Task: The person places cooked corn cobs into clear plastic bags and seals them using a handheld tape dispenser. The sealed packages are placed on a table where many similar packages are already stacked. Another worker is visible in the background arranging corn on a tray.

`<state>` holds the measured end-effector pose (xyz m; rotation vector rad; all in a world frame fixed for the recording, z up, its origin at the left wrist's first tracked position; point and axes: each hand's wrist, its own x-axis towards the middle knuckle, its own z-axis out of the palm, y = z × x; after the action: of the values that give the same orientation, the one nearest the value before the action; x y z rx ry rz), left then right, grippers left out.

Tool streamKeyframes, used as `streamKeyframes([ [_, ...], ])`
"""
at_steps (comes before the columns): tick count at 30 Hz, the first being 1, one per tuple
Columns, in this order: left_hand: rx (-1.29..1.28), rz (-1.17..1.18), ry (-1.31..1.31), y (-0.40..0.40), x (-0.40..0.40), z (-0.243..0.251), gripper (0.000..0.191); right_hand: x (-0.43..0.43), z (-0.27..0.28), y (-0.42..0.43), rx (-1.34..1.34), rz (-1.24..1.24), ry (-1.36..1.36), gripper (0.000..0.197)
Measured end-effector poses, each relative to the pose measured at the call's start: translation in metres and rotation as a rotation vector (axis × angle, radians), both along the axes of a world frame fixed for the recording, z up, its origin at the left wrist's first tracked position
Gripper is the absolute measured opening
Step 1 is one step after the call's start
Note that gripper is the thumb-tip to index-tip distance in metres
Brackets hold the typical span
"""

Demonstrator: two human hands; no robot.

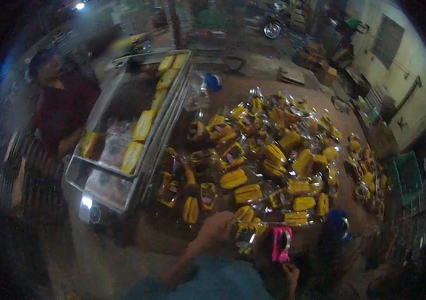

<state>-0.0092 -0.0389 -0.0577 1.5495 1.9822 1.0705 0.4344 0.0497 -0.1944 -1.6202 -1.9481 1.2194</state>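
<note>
My left hand [220, 223] grips the upper edge of a clear plastic packet [248, 236] with a yellow and dark filling, close in front of my body. In my right hand [291, 270] is a bright pink tape dispenser [281, 245], held just right of that packet. A thin strand, apparently tape, runs from the dispenser toward the packet. Beyond both hands lies a broad heap of clear-wrapped yellow ridged pieces [248, 193], which look like filled buns. Blur hides the finer finger detail.
Left of the heap stands a stack of trays [134, 180], the top one holding yellow pieces along its side. A person [65, 101] is beyond it. Blue objects lie at the table's far side [213, 82] and near right [337, 225]. Another packet heap [366, 180] is farther right.
</note>
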Motion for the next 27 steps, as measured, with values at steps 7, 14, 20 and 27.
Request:
streamKeyframes([
  [7,0.12,0.082,-0.105,0.017,0.003,-0.01,0.019,-0.056,-0.003,0.058,-0.106,-0.017,-0.004,0.025],
  [14,-0.034,0.072,-0.062,0.021,0.011,-0.01,0.017,-0.101,0.003,0.091,-0.019,-0.062,0.106,0.027],
  [20,0.053,0.212,-0.03,0.004,0.005,-0.002,0.017,-0.087,0.03,0.111,0.169,-0.338,0.49,0.028],
  [27,0.128,0.204,0.12,0.004,0.0,0.029,0.018,-0.194,0.178,0.055,0.349,0.021,0.367,0.029],
])
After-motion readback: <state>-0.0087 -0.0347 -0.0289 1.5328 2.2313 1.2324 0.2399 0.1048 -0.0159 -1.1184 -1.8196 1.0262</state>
